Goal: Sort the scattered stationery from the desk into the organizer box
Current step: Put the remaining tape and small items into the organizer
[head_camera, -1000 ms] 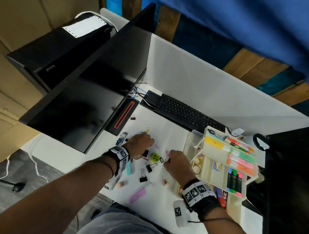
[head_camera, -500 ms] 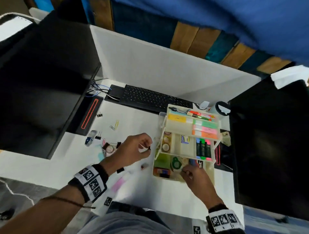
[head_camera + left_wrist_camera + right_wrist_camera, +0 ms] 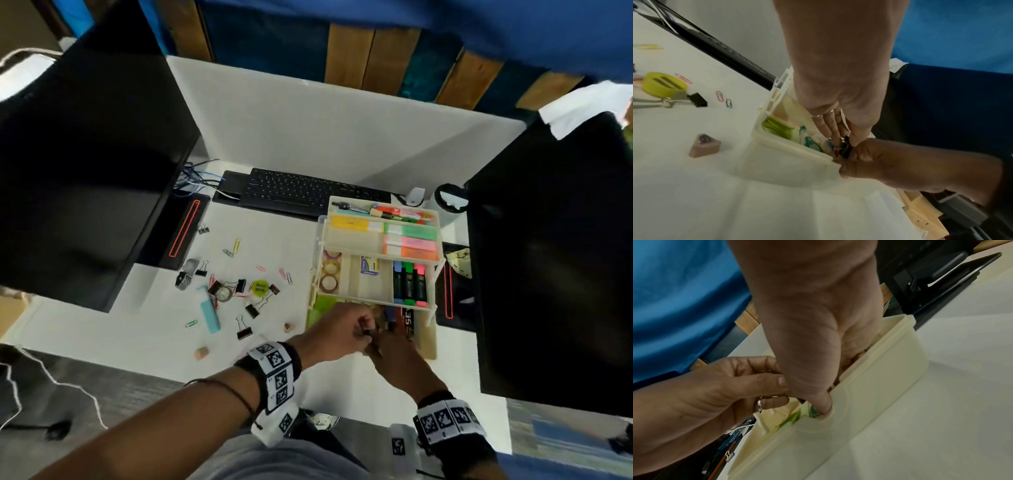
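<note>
Both hands meet over the organizer box [image 3: 432,346], the left hand [image 3: 838,104] pinching a black binder clip [image 3: 845,147] (the right hand's [image 3: 394,356] fingers are hidden, grip unclear), beside three highlighters [image 3: 409,284].

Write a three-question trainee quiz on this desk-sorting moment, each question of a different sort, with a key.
1. True or false: the left hand pinches a small black binder clip over the bottom tray of the cream plastic organizer box.
2. Multiple choice: the light blue rectangular eraser lies (A) on the white desk, (B) in the box's top tier, (C) on the black keyboard.
3. Fill in: in the box's middle tier, a blue, a green and a ____ highlighter stand side by side.

Key: 1 true; 2 A; 3 pink. The right hand reaches into the same bottom tray; what it holds is hidden.
</note>
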Tool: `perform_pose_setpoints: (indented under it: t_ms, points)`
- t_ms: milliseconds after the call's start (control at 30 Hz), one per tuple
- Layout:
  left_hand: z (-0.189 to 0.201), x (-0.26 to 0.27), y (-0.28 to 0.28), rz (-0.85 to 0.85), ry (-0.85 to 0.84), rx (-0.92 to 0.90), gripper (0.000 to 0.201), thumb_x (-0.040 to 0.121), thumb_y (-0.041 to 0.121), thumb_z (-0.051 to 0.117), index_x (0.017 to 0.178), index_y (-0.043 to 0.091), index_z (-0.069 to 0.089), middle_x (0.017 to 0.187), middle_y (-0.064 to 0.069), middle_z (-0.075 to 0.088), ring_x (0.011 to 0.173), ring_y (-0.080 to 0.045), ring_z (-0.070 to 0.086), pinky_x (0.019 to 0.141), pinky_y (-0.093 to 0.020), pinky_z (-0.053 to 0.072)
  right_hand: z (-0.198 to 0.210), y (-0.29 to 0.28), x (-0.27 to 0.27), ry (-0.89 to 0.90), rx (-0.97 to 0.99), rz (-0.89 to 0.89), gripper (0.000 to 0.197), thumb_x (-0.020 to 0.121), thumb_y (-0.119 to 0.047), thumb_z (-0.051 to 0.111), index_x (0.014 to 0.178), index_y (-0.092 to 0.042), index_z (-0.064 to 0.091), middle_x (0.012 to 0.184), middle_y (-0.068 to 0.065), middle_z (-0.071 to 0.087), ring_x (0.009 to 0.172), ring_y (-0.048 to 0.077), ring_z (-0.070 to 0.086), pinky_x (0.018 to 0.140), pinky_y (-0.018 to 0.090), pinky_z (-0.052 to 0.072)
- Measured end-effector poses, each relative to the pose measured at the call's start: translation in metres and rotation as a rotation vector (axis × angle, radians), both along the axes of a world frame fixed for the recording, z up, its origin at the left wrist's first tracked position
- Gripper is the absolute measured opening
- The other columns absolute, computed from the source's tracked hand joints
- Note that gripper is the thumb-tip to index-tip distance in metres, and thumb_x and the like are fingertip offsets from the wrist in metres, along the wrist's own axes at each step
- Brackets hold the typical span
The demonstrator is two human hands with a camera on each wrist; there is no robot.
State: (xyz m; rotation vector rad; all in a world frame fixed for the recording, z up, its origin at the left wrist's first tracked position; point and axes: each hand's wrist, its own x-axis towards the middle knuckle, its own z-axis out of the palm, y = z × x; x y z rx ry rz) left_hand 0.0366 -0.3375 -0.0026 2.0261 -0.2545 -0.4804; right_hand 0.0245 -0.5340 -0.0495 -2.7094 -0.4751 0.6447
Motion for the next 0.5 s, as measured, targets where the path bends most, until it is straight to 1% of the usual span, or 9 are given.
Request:
perform_pose_setpoints:
  t_ms: [100,167,200,233,300,333,367,433,500]
  points:
    - [0.003,-0.003,-0.011,-0.018,-0.042,0.119,0.013,0.082,0.006,0.071,0.087,0.018,0.067,0.086,-0.002,0.071,0.077,-0.019,0.065,0.066,-0.034,0.056,-0.004,-0.007,0.000,0.017,0.027,0.016,0.036,0.098,-0.048,0.040,0.110,-0.031,0.068,0.112,0.002,0.073,0.110,0.029,0.061,0.089,0.049,0.053]
    - [0.006,-0.004,-0.012,-0.017,-0.072,0.195,0.008,0.084,0.010,0.069,0.089,0.015,0.067,0.087,-0.003,0.069,0.076,-0.018,0.062,0.058,-0.026,0.046,-0.004,-0.008,0.001,-0.025,0.076,0.040,0.041,0.097,-0.053,0.037,0.106,-0.028,0.069,0.102,0.002,0.074,0.099,0.027,0.066,0.082,0.047,0.056]
    - [0.006,-0.005,-0.011,-0.016,-0.094,0.228,0.006,0.085,0.011,0.069,0.089,0.014,0.066,0.088,-0.005,0.069,0.076,-0.019,0.060,0.056,-0.024,0.041,-0.005,-0.009,0.001,-0.042,0.103,0.052,0.045,0.098,-0.056,0.036,0.102,-0.026,0.070,0.097,0.000,0.075,0.093,0.024,0.069,0.080,0.044,0.057]
    - [0.005,-0.006,-0.010,-0.021,-0.115,0.252,0.005,0.086,0.012,0.068,0.089,0.013,0.064,0.087,-0.007,0.068,0.075,-0.021,0.060,0.054,-0.025,0.039,-0.005,-0.009,0.002,-0.051,0.106,0.057,0.046,0.098,-0.055,0.037,0.099,-0.026,0.072,0.093,-0.002,0.076,0.089,0.022,0.070,0.079,0.042,0.057]
    - [0.001,-0.008,-0.006,-0.055,-0.143,0.299,0.007,0.087,0.012,0.068,0.088,0.010,0.061,0.085,-0.011,0.068,0.075,-0.028,0.064,0.057,-0.028,0.043,-0.002,-0.007,0.004,-0.031,0.093,0.067,0.025,0.095,-0.040,0.051,0.096,-0.029,0.073,0.093,-0.007,0.077,0.090,0.019,0.072,0.080,0.041,0.057]
    - [-0.002,-0.010,-0.004,-0.080,-0.150,0.328,0.006,0.087,0.011,0.068,0.089,0.008,0.063,0.085,-0.013,0.069,0.077,-0.031,0.066,0.059,-0.030,0.045,-0.001,-0.006,0.006,-0.028,0.093,0.083,0.016,0.092,-0.031,0.058,0.097,-0.032,0.074,0.095,-0.010,0.077,0.092,0.018,0.072,0.082,0.040,0.057]
    - [-0.006,-0.011,-0.001,-0.104,-0.154,0.351,0.006,0.087,0.011,0.069,0.090,0.007,0.065,0.086,-0.014,0.070,0.079,-0.033,0.067,0.060,-0.032,0.046,0.000,-0.005,0.007,-0.025,0.093,0.094,0.017,0.090,-0.024,0.064,0.099,-0.034,0.074,0.099,-0.014,0.076,0.095,0.015,0.072,0.084,0.038,0.057]
    - [-0.011,-0.014,0.005,-0.137,-0.169,0.364,0.007,0.087,0.011,0.070,0.091,0.006,0.068,0.087,-0.014,0.071,0.082,-0.035,0.069,0.062,-0.034,0.051,0.007,0.000,0.009,-0.018,0.115,0.125,0.025,0.089,-0.012,0.072,0.100,-0.034,0.076,0.103,-0.020,0.073,0.098,0.009,0.069,0.088,0.032,0.054]
    - [-0.011,-0.016,0.015,-0.154,-0.194,0.320,0.007,0.088,0.011,0.069,0.092,0.006,0.068,0.088,-0.015,0.071,0.084,-0.037,0.069,0.068,-0.040,0.057,0.011,0.006,0.012,-0.054,0.092,0.140,0.019,0.089,-0.015,0.076,0.099,-0.031,0.078,0.102,-0.015,0.075,0.100,0.012,0.068,0.089,0.034,0.053]
